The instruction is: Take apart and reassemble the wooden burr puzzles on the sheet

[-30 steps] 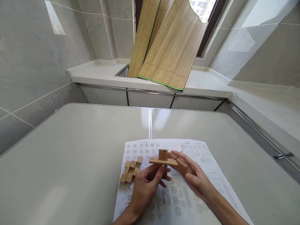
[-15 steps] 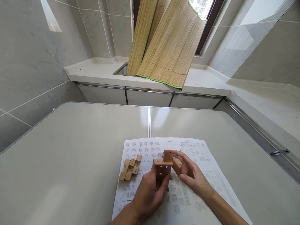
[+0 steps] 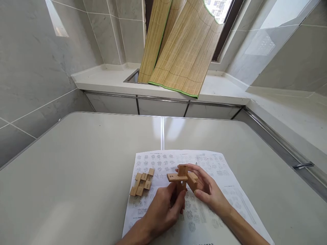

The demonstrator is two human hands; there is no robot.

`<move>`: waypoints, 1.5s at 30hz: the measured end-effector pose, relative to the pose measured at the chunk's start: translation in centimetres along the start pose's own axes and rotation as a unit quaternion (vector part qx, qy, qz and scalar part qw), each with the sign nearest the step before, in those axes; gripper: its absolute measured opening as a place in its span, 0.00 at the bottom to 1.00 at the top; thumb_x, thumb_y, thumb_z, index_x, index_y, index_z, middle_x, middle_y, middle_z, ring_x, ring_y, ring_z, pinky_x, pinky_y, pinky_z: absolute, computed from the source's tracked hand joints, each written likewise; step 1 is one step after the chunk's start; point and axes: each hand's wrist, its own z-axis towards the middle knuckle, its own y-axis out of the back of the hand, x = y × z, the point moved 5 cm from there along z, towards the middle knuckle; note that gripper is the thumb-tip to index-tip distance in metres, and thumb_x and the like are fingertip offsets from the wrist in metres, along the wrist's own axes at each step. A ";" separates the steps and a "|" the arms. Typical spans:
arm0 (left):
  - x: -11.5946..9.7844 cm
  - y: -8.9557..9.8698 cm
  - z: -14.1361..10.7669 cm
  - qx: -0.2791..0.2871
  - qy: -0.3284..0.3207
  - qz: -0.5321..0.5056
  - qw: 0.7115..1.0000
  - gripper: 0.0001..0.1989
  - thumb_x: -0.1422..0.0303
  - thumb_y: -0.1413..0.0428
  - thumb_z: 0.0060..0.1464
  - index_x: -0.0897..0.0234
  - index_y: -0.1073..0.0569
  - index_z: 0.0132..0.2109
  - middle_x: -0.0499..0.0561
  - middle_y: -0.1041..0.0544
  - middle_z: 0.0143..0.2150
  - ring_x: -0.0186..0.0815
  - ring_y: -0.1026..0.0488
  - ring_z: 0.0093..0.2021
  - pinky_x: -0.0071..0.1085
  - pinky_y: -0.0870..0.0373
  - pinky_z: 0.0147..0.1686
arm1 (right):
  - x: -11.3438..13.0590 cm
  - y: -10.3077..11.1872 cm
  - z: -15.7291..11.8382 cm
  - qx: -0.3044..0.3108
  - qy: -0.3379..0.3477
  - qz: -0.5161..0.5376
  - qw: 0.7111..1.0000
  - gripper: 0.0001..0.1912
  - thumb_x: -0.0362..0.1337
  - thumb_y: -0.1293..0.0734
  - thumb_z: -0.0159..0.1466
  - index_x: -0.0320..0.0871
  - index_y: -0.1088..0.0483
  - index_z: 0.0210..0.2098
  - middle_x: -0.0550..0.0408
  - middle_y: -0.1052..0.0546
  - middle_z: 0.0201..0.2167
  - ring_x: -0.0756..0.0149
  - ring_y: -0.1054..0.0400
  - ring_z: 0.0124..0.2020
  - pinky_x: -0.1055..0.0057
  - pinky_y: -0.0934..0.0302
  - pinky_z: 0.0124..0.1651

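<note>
Interlocked wooden pieces [image 3: 183, 170] form a cross-like assembly held above a printed sheet [image 3: 232, 197]. One flat piece with a "2" on it [image 3: 176, 177] points left, and another sticks out to the right. My left hand [image 3: 166, 207] pinches the assembly from below, fingers closed on its lower part. Around the right side, my right hand [image 3: 211, 190] has its thumb near the right piece and its fingers behind, partly hidden. Left of my hands, a cluster of several notched wooden pieces [image 3: 142, 182] lies on the sheet.
The sheet rests on a pale table [image 3: 76, 170] with a seam down its middle. Beyond the table runs a white ledge [image 3: 107, 80], with a bamboo mat [image 3: 184, 58] hanging over it by the window. Tiled walls stand on both sides.
The assembly has turned and shifted very slightly, its right piece a little further left. My left fingers have moved slightly on its lower part.
</note>
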 end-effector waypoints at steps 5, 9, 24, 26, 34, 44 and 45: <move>-0.1 0.0 -0.1 0.012 -0.001 0.021 1.000 0.11 0.63 0.52 0.73 0.60 0.35 0.40 0.45 0.27 0.27 0.33 0.30 0.26 0.28 0.37 0.29 | -0.2 -0.2 0.0 0.014 -0.018 0.012 1.000 0.38 0.55 0.22 0.61 0.57 0.35 0.66 0.44 0.32 0.70 0.41 0.35 0.69 0.44 0.44 0.72; -1.0 0.1 0.0 0.053 -0.024 0.035 0.998 0.12 0.65 0.52 0.72 0.61 0.34 0.37 0.45 0.28 0.26 0.31 0.34 0.24 0.28 0.40 0.26 | 0.3 -1.0 -0.1 0.048 -0.014 0.024 0.998 0.37 0.53 0.21 0.61 0.56 0.35 0.65 0.45 0.32 0.70 0.42 0.37 0.71 0.46 0.43 0.72; -0.9 -0.1 0.1 0.064 -0.005 0.033 0.997 0.19 0.64 0.53 0.74 0.62 0.33 0.32 0.46 0.29 0.25 0.31 0.32 0.25 0.27 0.35 0.29 | 0.7 -1.3 -0.3 0.063 -0.057 -0.003 0.996 0.37 0.57 0.24 0.63 0.56 0.36 0.66 0.44 0.30 0.69 0.43 0.35 0.69 0.46 0.42 0.71; -0.8 -0.1 0.1 0.064 0.000 0.028 0.998 0.20 0.63 0.54 0.74 0.62 0.32 0.31 0.46 0.29 0.25 0.31 0.31 0.25 0.27 0.34 0.29 | 0.6 -1.4 -0.2 0.063 -0.063 -0.004 0.996 0.38 0.57 0.23 0.62 0.55 0.35 0.66 0.44 0.30 0.68 0.42 0.33 0.68 0.45 0.40 0.69; 0.5 -0.2 0.1 0.034 0.027 -0.027 0.999 0.13 0.59 0.50 0.72 0.62 0.31 0.40 0.48 0.20 0.29 0.32 0.29 0.24 0.27 0.31 0.29 | 0.6 -0.6 0.1 0.024 -0.049 -0.030 0.998 0.36 0.60 0.25 0.62 0.54 0.32 0.63 0.44 0.28 0.67 0.39 0.36 0.70 0.43 0.36 0.66; 1.4 0.1 0.1 -0.032 0.018 0.004 0.999 0.17 0.57 0.48 0.71 0.62 0.29 0.35 0.47 0.21 0.24 0.31 0.30 0.22 0.26 0.34 0.27 | -0.2 0.6 0.7 -0.066 -0.076 0.047 0.994 0.36 0.60 0.26 0.62 0.49 0.31 0.62 0.42 0.25 0.66 0.40 0.29 0.65 0.42 0.40 0.69; 1.2 0.1 0.1 -0.027 0.013 0.014 0.999 0.16 0.58 0.48 0.72 0.63 0.28 0.36 0.47 0.20 0.25 0.31 0.30 0.22 0.25 0.34 0.27 | -0.1 1.0 0.7 -0.087 -0.078 0.039 0.992 0.35 0.59 0.26 0.63 0.49 0.31 0.62 0.43 0.25 0.66 0.41 0.29 0.64 0.43 0.40 0.69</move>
